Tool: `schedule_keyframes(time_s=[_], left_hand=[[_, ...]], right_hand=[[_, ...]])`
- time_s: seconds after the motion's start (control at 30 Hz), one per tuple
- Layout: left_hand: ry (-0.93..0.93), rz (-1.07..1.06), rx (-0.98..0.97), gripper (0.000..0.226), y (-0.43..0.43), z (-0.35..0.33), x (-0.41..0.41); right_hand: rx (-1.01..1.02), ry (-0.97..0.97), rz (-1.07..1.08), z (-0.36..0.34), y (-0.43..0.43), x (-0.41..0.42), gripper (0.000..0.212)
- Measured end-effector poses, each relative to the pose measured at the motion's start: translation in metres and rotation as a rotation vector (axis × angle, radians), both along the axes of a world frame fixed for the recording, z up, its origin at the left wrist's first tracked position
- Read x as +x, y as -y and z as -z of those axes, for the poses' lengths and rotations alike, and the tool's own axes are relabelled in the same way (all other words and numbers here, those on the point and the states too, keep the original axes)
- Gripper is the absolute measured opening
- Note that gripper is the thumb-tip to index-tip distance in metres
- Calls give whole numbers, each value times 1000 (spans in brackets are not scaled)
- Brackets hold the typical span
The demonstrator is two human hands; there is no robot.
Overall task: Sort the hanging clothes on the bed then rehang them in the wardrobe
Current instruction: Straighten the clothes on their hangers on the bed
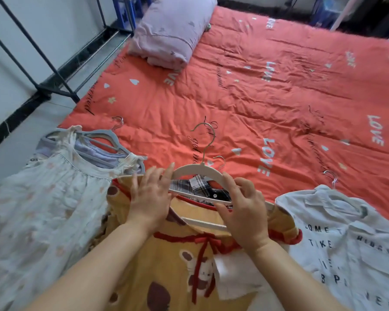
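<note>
A yellow top with red trim and a bear print lies in front of me on the bed, over a plaid garment. A cream hanger sits in its neckline, hook pointing away from me. My left hand rests with straight fingers on the hanger's left arm and the yellow collar. My right hand curls its fingers and thumb round the hanger's right arm. To the left lies a white floral dress on grey hangers; to the right, a white lettered shirt on its hanger.
The bed wears a red quilt printed with "LOVE"; a lilac folded blanket lies at its far end. A black metal rack frame stands on the floor at the left. Blue stools and dark furniture stand beyond the bed.
</note>
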State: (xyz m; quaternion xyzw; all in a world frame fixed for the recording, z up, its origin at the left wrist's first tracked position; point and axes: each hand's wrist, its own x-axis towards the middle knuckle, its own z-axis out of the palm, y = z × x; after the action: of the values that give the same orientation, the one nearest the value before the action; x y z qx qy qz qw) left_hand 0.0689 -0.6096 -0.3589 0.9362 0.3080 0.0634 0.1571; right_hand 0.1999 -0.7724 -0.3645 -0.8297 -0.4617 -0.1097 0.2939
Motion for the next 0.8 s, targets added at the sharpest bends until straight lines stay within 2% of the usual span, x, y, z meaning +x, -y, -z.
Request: schedule_keyframes(time_s=[0.2,0.3,0.57,0.63,0.7,0.8], left_hand=[[223,-13,268,66,-2,-68,-74],[282,-11,364,56,-3,-91,-116],[416,-39,543,58,-14,-145,-248],[434,-54,566,59,-18,-161,-289],[452,-73,559,64,-23,-175,-330],[511,-101,521,66,-34,-202,-391]], right_hand=[[11,76,-78,-80,1,-61,88],[4,146,-85,-112,-1,-96,85],[15,316,-119,-190,-10,-223,88],[10,352,-126,-210,-12,-261,82],[17,373,-107,-231,-9,-296,68],[77,304,-33,-263,3,-332,57]])
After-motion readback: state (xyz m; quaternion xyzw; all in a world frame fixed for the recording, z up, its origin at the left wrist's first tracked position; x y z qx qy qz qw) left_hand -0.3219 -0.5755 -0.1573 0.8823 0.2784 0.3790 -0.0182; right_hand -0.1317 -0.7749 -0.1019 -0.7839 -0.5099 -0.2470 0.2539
